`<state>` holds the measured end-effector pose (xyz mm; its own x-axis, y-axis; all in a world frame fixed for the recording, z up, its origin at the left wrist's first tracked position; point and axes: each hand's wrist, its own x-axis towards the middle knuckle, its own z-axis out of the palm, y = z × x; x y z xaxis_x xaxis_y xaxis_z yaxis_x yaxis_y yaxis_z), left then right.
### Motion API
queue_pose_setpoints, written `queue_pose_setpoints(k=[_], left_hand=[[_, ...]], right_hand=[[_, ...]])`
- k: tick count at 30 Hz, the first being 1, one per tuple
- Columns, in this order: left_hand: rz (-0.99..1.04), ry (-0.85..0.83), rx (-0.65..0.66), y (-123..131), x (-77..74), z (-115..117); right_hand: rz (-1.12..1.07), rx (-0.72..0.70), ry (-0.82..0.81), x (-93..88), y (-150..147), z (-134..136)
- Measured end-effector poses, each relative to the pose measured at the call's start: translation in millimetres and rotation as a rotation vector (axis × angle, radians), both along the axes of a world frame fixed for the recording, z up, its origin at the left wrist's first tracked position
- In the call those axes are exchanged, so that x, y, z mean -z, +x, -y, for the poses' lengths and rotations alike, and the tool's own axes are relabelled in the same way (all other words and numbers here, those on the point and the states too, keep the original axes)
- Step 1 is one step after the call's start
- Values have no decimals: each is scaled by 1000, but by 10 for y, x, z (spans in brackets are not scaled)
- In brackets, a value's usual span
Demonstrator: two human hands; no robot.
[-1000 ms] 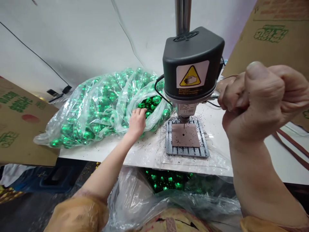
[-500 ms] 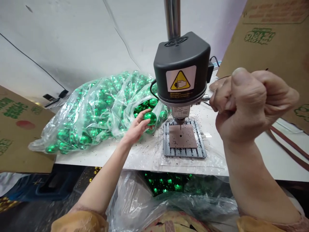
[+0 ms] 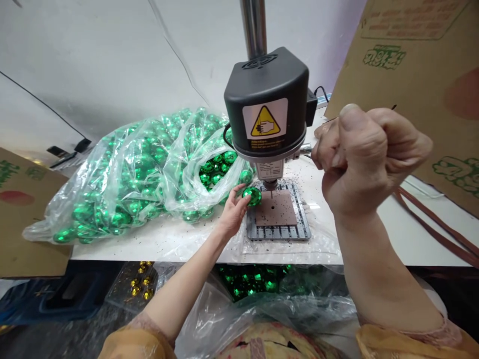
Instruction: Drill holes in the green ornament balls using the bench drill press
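Observation:
Between the fingers of my left hand (image 3: 235, 212) is a shiny green faceted ball (image 3: 252, 196), held at the left edge of the brown plate (image 3: 279, 212) under the drill press. My right hand (image 3: 368, 154) is closed in a fist at the right side of the black drill head (image 3: 266, 99), by its metal lever; what the fingers wrap round is mostly hidden. The thin drill bit (image 3: 272, 195) points down above a small dark hole in the plate. A clear plastic bag (image 3: 130, 169) full of green balls lies open to the left.
Cardboard boxes stand at the left (image 3: 30, 214) and right (image 3: 415, 85). Dark chips lie scattered over the white table (image 3: 179, 244). Below its front edge are more green balls (image 3: 258, 281) in plastic and some gold balls (image 3: 140, 284). A brown strap (image 3: 437, 224) lies at the right.
My left hand has moved right with the green ball, from the bag's opening to the plate. My right hand stays closed beside the drill head. The whole view has shifted a little.

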<state>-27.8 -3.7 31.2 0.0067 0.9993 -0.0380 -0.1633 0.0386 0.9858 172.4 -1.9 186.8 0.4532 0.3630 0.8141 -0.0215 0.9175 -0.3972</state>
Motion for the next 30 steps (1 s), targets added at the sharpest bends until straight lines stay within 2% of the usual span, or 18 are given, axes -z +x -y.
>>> queue_pose_setpoints(k=[6,13,21,26,30], left_hand=[[-123,106,55,92,96,-30],[-237,146,159,148,148,-57],[-418,273,146,244,159,-55],[-553,353,140,303,152,25],[-501,350,158,335,164,55]], right_hand=[[4,-33,-10,-23,-3,58],[12,-58,-22,-39,-22,83],[44,-61,-32,-32,-10,103],[62,0,-72,-48,-11,115],[55,-33,-44,-10,-9,88]])
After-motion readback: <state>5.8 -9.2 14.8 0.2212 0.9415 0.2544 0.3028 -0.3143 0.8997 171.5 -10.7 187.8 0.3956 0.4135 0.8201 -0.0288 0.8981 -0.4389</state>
